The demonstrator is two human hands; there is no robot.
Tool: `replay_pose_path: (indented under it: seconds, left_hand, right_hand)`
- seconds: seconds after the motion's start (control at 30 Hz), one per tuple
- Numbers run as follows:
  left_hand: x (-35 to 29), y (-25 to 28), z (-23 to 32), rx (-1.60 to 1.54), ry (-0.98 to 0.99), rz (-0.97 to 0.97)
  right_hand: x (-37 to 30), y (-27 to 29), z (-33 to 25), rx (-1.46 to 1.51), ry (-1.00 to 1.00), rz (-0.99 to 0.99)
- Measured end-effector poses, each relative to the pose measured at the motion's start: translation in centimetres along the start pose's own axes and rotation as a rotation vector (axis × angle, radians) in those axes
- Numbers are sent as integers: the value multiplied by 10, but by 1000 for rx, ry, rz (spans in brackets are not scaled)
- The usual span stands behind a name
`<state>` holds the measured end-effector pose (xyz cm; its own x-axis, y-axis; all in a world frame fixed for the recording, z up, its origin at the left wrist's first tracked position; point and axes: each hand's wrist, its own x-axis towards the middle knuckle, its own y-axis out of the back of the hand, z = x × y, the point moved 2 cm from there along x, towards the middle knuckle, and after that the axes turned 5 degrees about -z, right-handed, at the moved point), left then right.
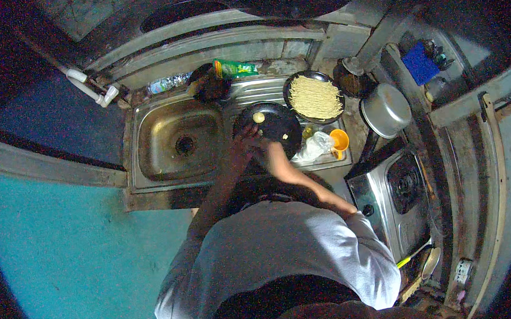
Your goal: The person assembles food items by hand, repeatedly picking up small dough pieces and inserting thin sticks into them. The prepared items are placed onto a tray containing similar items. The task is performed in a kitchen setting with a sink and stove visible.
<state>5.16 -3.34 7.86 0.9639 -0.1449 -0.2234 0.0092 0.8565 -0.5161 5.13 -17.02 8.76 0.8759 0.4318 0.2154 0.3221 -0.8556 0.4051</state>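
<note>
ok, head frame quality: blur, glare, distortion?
All in the head view: right hand smeared; left hand dim, fingers hard to separate; bright glare on the stove metal; fisheye curves the wall ledge; outer rim dark and grainy.

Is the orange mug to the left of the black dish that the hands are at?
No, the orange mug stands right of the black dish, beside the plastic bag.

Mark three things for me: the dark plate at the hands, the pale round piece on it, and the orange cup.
Dark plate [281, 123]: head view, on its bare upper-right surface.
Pale round piece [258, 118]: head view, on its middle.
Orange cup [340, 137]: head view, on its middle, not the handle.
</note>
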Motion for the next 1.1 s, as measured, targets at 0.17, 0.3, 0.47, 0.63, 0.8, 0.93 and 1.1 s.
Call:
replay_pose_path:
  seconds: [0.17, 0.3, 0.47, 0.63, 0.8, 0.93, 1.1]
  left_hand:
    - [27, -34, 45, 19, -175, -81]
    - [30, -55, 20, 74, -221, -97]
    - [5, -57, -34, 105, -210, -30]
    - [15, -47, -7, 51, -264, 17]
    - [29, -35, 82, -15, -328, -26]
    - [30, -43, 81, 4, -332, -53]
    - [34, -66, 18, 67, -286, -56]
  right_hand:
    - [3, -9, -84, 235, 179, -98]
    - [26, 10, -89, 949, -170, -79]
    - [67, 51, -101, 1028, -428, 211]
    - [62, 26, -104, 989, -345, -81]
    - [33, -10, -75, 484, -3, -229]
    - [40, -2, -84, 553, -144, -177]
    - [62, 22, -78, 813, -303, 43]
